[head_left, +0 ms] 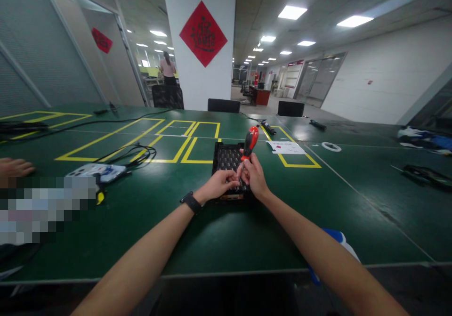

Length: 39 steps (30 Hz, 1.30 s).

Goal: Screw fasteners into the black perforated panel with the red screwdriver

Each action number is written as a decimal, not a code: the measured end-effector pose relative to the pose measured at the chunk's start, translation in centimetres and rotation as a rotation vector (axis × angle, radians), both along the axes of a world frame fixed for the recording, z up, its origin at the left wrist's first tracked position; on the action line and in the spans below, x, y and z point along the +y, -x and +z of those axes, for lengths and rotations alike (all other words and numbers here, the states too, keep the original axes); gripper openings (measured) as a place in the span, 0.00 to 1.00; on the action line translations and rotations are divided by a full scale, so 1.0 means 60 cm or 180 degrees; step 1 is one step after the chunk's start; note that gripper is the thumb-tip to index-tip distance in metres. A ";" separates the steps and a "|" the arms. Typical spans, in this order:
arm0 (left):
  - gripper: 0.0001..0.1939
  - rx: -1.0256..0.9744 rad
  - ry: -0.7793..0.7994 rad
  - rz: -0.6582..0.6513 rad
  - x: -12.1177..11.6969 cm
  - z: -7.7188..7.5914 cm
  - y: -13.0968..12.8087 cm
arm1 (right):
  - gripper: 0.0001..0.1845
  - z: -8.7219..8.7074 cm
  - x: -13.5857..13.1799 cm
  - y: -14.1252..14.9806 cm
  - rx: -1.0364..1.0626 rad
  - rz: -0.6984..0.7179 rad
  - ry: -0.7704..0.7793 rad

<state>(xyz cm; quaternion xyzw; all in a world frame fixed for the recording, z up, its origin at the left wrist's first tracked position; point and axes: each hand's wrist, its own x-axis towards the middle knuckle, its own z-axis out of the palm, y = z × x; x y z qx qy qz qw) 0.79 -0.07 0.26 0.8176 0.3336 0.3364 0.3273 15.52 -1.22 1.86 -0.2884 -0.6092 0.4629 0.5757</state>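
Observation:
A screwdriver [251, 139] with a red and black handle stands nearly upright, handle up, over a black tray-like box [221, 156] on the table in front of me. My right hand [254, 174] has its fingers closed round the lower part of the screwdriver, just below the handle. At the box's near half, my left hand [221, 184], below a black wristwatch [191, 202], has thumb and fingers pinched together close to the screwdriver's tip. What they pinch is too small to make out. Rows of small shiny pieces show inside the box; its near part is partly covered by my hands.
Yellow tape outlines [200, 162] mark the green table [148, 240]. Left lie a white power strip [95, 171], cables and another person's hand [16, 167]. Right are a paper sheet [287, 148], a tape roll [331, 147] and dark tools [427, 175]. Blue-white cloth lies beneath my right forearm.

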 end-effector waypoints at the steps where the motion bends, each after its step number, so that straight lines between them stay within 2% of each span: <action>1: 0.11 0.0025 -0.0011 -0.0057 -0.001 0.002 0.001 | 0.24 -0.001 0.000 -0.001 0.0008 0.0024 0.0006; 7: 0.09 -0.0042 -0.0013 -0.0231 -0.003 0.006 0.001 | 0.24 -0.002 0.002 -0.001 -0.0022 0.0131 0.0074; 13: 0.12 -0.0234 0.0091 -0.0001 0.000 -0.002 -0.002 | 0.22 -0.002 0.002 0.000 -0.0011 -0.0029 -0.0033; 18: 0.13 -0.0145 0.0028 0.0155 0.004 -0.010 0.000 | 0.21 -0.003 0.002 0.001 0.0029 0.0053 -0.0016; 26: 0.09 -0.0157 0.0145 -0.0363 -0.003 0.004 0.002 | 0.23 -0.006 0.004 -0.001 0.0079 0.0225 -0.0023; 31: 0.10 -0.0536 0.0626 -0.0579 -0.002 -0.002 -0.002 | 0.20 -0.007 0.005 -0.001 0.0093 0.0187 -0.0078; 34: 0.12 -0.0614 0.0675 -0.0391 -0.001 -0.005 -0.005 | 0.20 -0.006 0.004 -0.001 0.0112 0.0098 -0.0113; 39: 0.13 -0.0318 0.0210 0.0146 0.003 -0.010 -0.002 | 0.19 -0.007 0.005 0.000 0.0125 0.0155 -0.0108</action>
